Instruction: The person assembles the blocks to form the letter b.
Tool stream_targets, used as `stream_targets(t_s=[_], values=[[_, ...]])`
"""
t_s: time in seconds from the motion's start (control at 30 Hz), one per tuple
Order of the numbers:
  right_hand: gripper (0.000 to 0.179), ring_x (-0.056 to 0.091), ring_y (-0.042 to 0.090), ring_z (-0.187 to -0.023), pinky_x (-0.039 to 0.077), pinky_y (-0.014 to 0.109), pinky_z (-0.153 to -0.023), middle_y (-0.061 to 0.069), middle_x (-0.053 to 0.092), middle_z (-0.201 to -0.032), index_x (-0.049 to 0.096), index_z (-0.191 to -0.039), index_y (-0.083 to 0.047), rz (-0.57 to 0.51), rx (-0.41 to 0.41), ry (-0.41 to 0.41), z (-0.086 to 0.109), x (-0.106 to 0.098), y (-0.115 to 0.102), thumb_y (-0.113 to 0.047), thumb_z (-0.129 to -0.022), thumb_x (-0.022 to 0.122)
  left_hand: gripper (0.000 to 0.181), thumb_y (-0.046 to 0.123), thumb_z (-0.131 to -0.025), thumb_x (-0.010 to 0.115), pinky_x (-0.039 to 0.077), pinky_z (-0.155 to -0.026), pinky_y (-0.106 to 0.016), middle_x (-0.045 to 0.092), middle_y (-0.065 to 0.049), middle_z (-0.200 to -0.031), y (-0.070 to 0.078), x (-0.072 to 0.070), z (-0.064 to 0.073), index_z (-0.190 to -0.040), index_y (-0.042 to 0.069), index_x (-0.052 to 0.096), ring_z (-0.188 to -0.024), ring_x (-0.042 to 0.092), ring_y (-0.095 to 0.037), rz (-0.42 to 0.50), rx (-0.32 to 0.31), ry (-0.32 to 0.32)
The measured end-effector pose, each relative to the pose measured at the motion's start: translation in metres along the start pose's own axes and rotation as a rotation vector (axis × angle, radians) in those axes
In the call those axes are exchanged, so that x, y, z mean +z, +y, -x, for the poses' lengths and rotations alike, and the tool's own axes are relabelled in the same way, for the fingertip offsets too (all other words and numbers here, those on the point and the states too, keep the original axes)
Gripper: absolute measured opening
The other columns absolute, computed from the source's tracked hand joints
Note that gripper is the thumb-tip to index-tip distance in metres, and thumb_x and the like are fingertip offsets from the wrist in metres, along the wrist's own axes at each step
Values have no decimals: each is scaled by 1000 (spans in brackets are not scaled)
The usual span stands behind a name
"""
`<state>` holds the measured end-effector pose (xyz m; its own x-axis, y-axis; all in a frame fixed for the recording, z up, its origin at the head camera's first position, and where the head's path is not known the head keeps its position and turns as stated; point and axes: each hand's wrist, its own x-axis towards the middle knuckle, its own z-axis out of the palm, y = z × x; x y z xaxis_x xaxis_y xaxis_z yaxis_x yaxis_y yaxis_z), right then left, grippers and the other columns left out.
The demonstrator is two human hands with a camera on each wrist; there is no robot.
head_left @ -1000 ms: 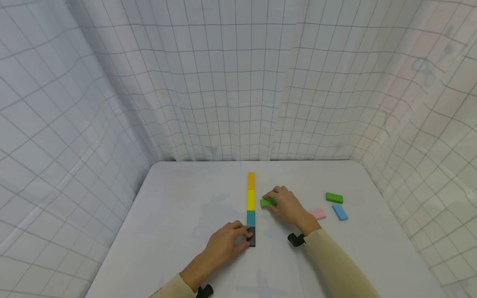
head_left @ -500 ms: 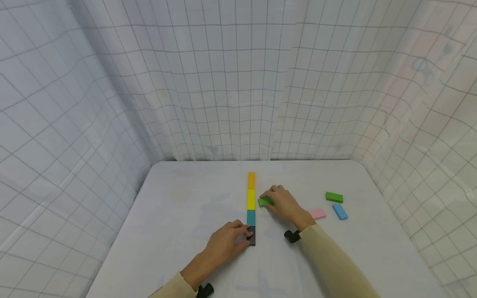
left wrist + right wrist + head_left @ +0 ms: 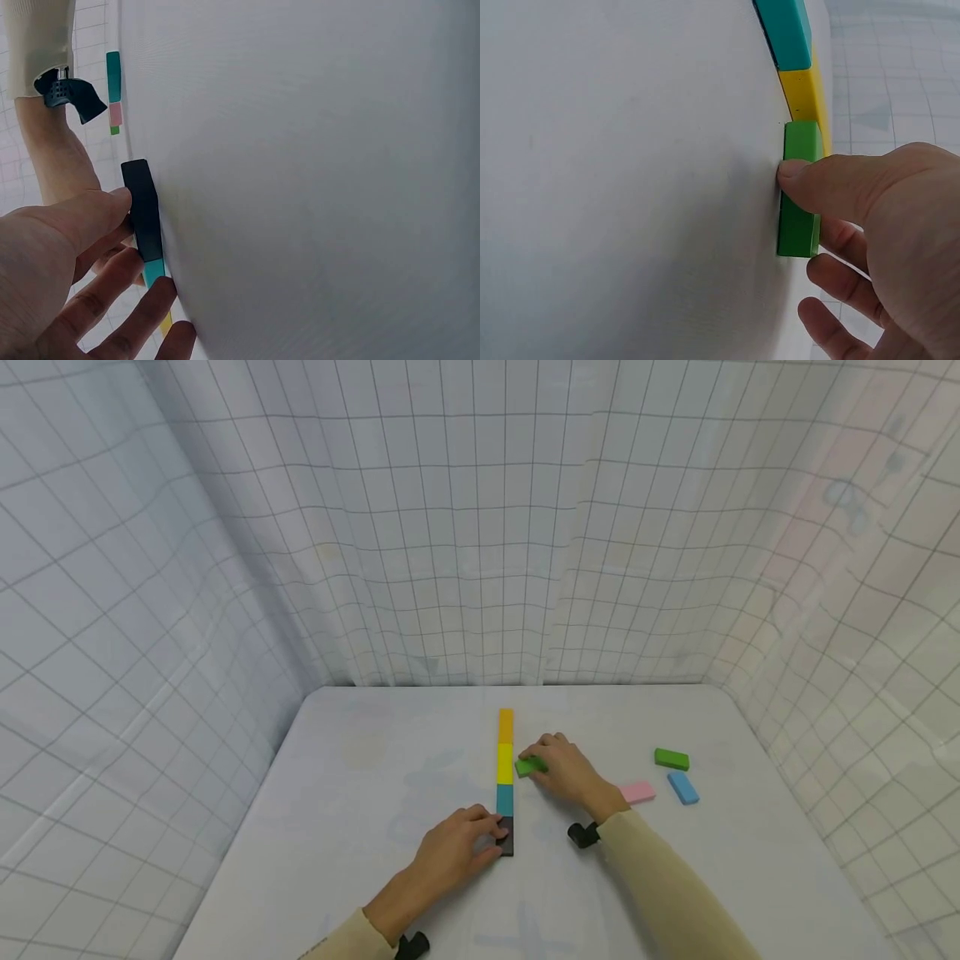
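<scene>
A row of blocks runs away from me on the table: black (image 3: 506, 843), teal (image 3: 505, 800), yellow (image 3: 505, 764) and orange (image 3: 506, 727) at the far end. My left hand (image 3: 452, 847) holds the black block at the near end, thumb and a finger on it; in the left wrist view the other fingers spread beside the row. My right hand (image 3: 562, 768) pinches a green block (image 3: 800, 191) between thumb and fingers. That block lies crosswise, its left end close to the yellow block; whether they touch I cannot tell.
On the right of the table (image 3: 360, 827) lie a pink block (image 3: 637, 792), a blue block (image 3: 683, 787) and a second green block (image 3: 671, 759). White grid-patterned curtains (image 3: 465, 568) enclose the table at the back and sides.
My right hand has slid the green block a little to the left, closer to the row. My left hand has stayed at the black block.
</scene>
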<state>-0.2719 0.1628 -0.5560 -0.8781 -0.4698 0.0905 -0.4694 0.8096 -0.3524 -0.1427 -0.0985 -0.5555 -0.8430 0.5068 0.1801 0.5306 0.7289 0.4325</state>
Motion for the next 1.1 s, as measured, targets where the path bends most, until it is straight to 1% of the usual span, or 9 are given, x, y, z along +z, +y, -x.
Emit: stream_targets(t_s=[0.1,0.3,0.57,0.83,1.1], values=[[30,65,28,-120,61,51,-105,9,77,-135,85,-137,-18,7,-5,0,-1,1,0,-18,-107,88,20,22,-100,95,69,-90,-35,82,2,-132,1,0,0,-120,22,90,-112,78,-21,5,-1,0],[31,65,30,-120,62,52,-105,10,77,-135,85,-138,-18,-2,-19,9,0,2,0,-18,-107,88,19,22,-101,95,69,-91,-35,82,3,-133,-1,2,-1,-119,22,90,-113,78,-21,-13,1,-1],[31,65,30,-121,62,52,-106,9,76,-133,85,-137,-18,-18,-14,12,1,2,0,-17,-107,88,21,24,-101,95,70,-93,-36,82,2,-133,-3,5,-2,-121,22,90,-114,78,-21,-20,-2,-8],[31,66,29,-119,62,51,-105,9,77,-133,85,-136,-19,12,-11,19,1,2,1,-18,-106,89,20,24,-102,94,70,-94,-37,81,3,-134,-2,5,-2,-121,22,90,-116,78,-20,-13,-18,-10],[33,65,30,-122,61,53,-109,9,77,-137,84,-140,-19,-7,4,-7,3,-1,-3,-18,-107,88,21,23,-100,96,70,-92,-38,82,2,-132,0,3,-1,-120,22,90,-112,79,-21,-21,-10,8]])
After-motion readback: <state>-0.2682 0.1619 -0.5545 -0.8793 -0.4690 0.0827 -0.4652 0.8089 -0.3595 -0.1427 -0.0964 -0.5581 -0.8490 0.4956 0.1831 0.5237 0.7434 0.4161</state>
